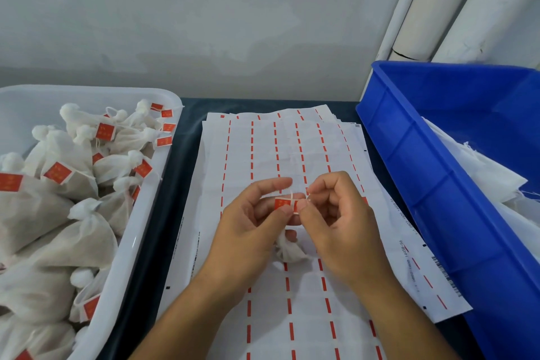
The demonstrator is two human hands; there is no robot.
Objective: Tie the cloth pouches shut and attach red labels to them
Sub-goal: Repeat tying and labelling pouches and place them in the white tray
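Item: left hand (251,213). Fingers curled, thumb and forefinger pinching the left half of a small red label (283,204) held up over the middle of the table (181,172).

Item: right hand (339,213). Fingers curled, thumb and forefinger tips nipping the right edge of the same label, just where a thin pale string (292,195) crosses it. Both hands touch the label; neither is free.

Item: cloth pouch (289,248). Small, white, gathered at the neck, hanging just under the two hands and mostly hidden by them. Whether the string is already knotted at its neck cannot be told.

Item: label sheets (263,149). A white stack lying flat under the hands, ruled with red dashes; most cells look peeled.

Item: white tray (146,231), left of the sheets. Heaped with finished pouches (87,237), tied and carrying red labels.

Item: blue bin (423,161), right of the sheets. Holds loose white cloth (496,184), by appearance the untied stock.

Step in hand, as judged: the labelling step, folding the sticker around the string of the pouch being worked.

Next move calls for: the two halves brought together squarely with the string caught in the fold, then a firm press between thumb and finger so the adhesive takes. After that the pouch looks bound for the white tray.
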